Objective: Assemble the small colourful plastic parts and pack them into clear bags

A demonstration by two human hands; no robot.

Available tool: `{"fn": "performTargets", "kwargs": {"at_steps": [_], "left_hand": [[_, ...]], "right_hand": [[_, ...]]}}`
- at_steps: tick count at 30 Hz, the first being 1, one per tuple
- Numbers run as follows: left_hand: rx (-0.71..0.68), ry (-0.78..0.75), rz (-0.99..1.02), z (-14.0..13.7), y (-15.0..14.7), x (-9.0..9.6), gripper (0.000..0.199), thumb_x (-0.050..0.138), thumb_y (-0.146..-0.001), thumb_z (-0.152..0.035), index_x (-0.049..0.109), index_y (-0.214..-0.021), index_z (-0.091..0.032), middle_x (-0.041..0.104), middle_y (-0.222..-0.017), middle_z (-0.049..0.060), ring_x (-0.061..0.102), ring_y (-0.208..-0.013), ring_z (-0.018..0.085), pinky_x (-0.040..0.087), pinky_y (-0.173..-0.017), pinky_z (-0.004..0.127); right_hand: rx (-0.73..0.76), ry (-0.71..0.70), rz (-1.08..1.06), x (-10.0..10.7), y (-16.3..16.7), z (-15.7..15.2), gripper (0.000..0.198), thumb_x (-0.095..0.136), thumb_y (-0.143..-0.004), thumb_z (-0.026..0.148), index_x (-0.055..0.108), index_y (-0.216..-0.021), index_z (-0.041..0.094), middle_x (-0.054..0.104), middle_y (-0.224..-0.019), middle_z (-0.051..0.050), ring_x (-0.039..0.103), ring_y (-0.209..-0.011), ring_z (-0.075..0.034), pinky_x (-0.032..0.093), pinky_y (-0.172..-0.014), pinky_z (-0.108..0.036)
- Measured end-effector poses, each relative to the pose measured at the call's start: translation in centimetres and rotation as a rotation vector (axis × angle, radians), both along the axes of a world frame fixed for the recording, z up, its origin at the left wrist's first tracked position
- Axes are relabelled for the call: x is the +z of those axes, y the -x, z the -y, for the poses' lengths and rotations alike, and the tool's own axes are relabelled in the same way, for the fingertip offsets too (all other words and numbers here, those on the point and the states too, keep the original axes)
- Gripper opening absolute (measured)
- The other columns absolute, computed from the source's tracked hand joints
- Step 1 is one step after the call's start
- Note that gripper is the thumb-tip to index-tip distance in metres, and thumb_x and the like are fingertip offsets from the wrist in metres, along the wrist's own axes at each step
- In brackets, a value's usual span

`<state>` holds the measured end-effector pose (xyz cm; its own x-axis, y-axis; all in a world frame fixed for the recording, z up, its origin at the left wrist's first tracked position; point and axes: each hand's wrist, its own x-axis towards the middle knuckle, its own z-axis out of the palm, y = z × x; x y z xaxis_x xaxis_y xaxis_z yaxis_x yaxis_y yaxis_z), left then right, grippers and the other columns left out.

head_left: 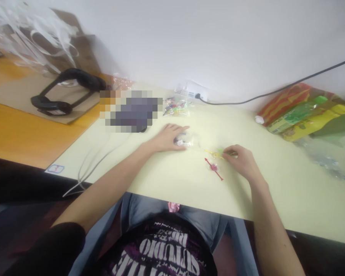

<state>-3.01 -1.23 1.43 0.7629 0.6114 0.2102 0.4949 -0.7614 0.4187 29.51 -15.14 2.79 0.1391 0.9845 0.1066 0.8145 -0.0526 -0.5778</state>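
My left hand (171,138) rests on the table, thumb and fingers curved around a small clear plastic bag (189,140) with small dark and white pieces at the hand's end. To the right, my right hand (240,159) is pinched at the end of a thin yellow piece (215,155) with a bit of green beside it. Just below lies a red arrow-shaped spinner (214,167) with a round pinkish middle, apart from both hands. Fine detail of the small pieces is blurred.
The pale yellow tabletop (172,176) carries a bag of colourful small parts (176,106) near the wall, a green bottle (296,115) and a yellow pack (313,124) at right. White cables (94,165), a black headset-like frame (53,105) and a pixelated dark object (133,111) lie left.
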Motion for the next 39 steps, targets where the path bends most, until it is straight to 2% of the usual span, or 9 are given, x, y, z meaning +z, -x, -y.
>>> {"fn": "performTargets", "kwargs": {"at_steps": [6,12,16,21,24,27,32,39], "left_hand": [[0.008,-0.005,-0.010,-0.1,0.0,-0.1,0.092,0.070,-0.083,-0.062,0.033,-0.161,-0.029,0.055,-0.146,0.009,0.043,-0.138,0.034,0.028,-0.119,0.046],[0.002,-0.003,-0.001,-0.1,0.0,0.0,0.093,0.071,-0.082,-0.063,0.034,-0.160,-0.028,0.054,-0.146,0.010,0.043,-0.138,0.033,0.029,-0.118,0.046],[0.000,0.001,0.001,-0.1,0.1,0.2,0.094,0.072,-0.082,-0.062,0.033,-0.161,-0.028,0.056,-0.145,0.010,0.044,-0.137,0.033,0.030,-0.118,0.045],[0.014,0.005,0.002,-0.1,0.1,0.1,0.095,0.073,-0.081,-0.061,0.032,-0.161,-0.029,0.055,-0.146,0.009,0.045,-0.136,0.033,0.030,-0.118,0.046],[0.016,0.005,-0.001,-0.1,0.1,0.1,0.095,0.073,-0.081,-0.061,0.033,-0.161,-0.028,0.055,-0.146,0.010,0.044,-0.136,0.034,0.030,-0.118,0.046],[0.011,0.008,-0.002,-0.1,0.0,0.2,0.094,0.073,-0.082,-0.061,0.034,-0.160,-0.028,0.055,-0.146,0.010,0.044,-0.136,0.033,0.029,-0.118,0.045],[0.014,0.009,0.001,-0.1,0.1,0.3,0.094,0.074,-0.082,-0.061,0.034,-0.160,-0.027,0.056,-0.144,0.009,0.045,-0.135,0.032,0.030,-0.118,0.044],[0.013,0.018,-0.001,-0.2,0.1,0.1,0.093,0.072,-0.083,-0.061,0.033,-0.161,-0.029,0.055,-0.145,0.009,0.044,-0.137,0.033,0.030,-0.118,0.044]], "right_hand": [[-0.092,-0.033,-0.142,1.2,-0.2,-0.1,0.015,0.068,-0.080,0.036,0.071,-0.083,0.022,0.075,-0.088,-0.007,0.072,-0.081,-0.024,0.056,-0.075,-0.038],[-0.147,-0.076,-0.264,2.5,0.7,-2.3,0.023,0.073,-0.076,0.042,0.069,-0.081,0.019,0.076,-0.086,-0.009,0.072,-0.077,-0.025,0.054,-0.069,-0.036],[-0.039,-0.082,-0.354,3.0,1.7,-4.9,0.028,0.078,-0.072,0.044,0.067,-0.079,0.019,0.074,-0.080,-0.008,0.071,-0.075,-0.024,0.051,-0.065,-0.032],[0.106,-0.095,-0.200,1.3,2.7,-7.3,0.023,0.075,-0.074,0.041,0.066,-0.077,0.020,0.073,-0.082,-0.005,0.067,-0.075,-0.021,0.052,-0.074,-0.036],[0.160,-0.078,-0.143,-0.4,2.9,-7.4,0.021,0.070,-0.079,0.038,0.069,-0.088,0.020,0.074,-0.093,-0.006,0.066,-0.079,-0.020,0.053,-0.079,-0.037],[0.183,-0.065,-0.102,-1.5,2.7,-7.0,0.029,0.068,-0.081,0.040,0.070,-0.103,0.020,0.073,-0.101,-0.006,0.066,-0.087,-0.021,0.053,-0.083,-0.037],[0.150,-0.002,0.035,-1.2,0.8,-5.9,0.043,0.074,-0.079,0.044,0.070,-0.113,0.020,0.069,-0.105,-0.008,0.065,-0.088,-0.023,0.052,-0.081,-0.038],[0.142,0.142,-0.039,-0.2,-1.1,-4.9,0.022,0.066,-0.082,0.041,0.072,-0.091,0.021,0.070,-0.083,-0.004,0.063,-0.074,-0.020,0.049,-0.068,-0.033]]}}
